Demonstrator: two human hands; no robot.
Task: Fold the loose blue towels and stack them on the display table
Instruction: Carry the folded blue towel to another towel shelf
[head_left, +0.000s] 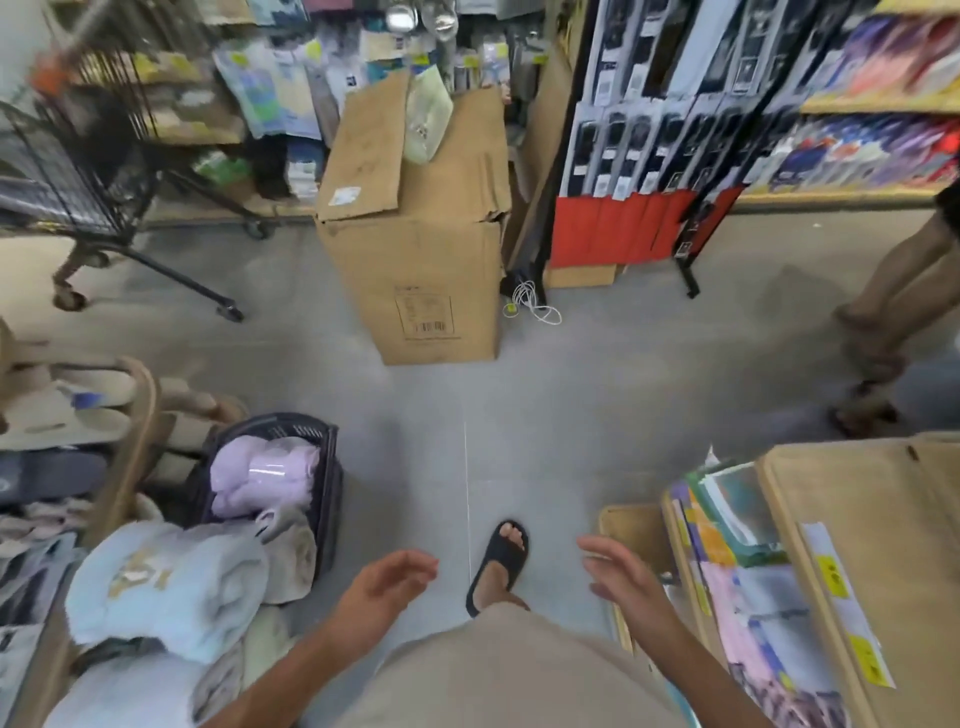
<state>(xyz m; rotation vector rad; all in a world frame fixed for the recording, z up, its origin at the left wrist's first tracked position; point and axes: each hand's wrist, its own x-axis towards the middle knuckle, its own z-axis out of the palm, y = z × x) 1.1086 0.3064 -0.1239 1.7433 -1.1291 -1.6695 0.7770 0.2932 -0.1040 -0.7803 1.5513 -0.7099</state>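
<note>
Head view, blue towels (166, 587) cropped below, shelves (878, 106) blurred

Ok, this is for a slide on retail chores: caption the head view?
Shop aisle: left hand and right hand open and empty, pale blue towels heaped to the left, cardboard box ahead.

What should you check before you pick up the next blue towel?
1. Left hand free: ok, open and holding nothing.
2. Right hand free: ok, open and holding nothing.
3. Blue towel in sight: ok, bundled at the lower left.
4. Towel already folded: not ok, it looks rumpled.
5. Room to stack: cannot tell, towels cover what is beneath them.
6. Aisle free: not ok, a passer-by is close on the right.
</note>
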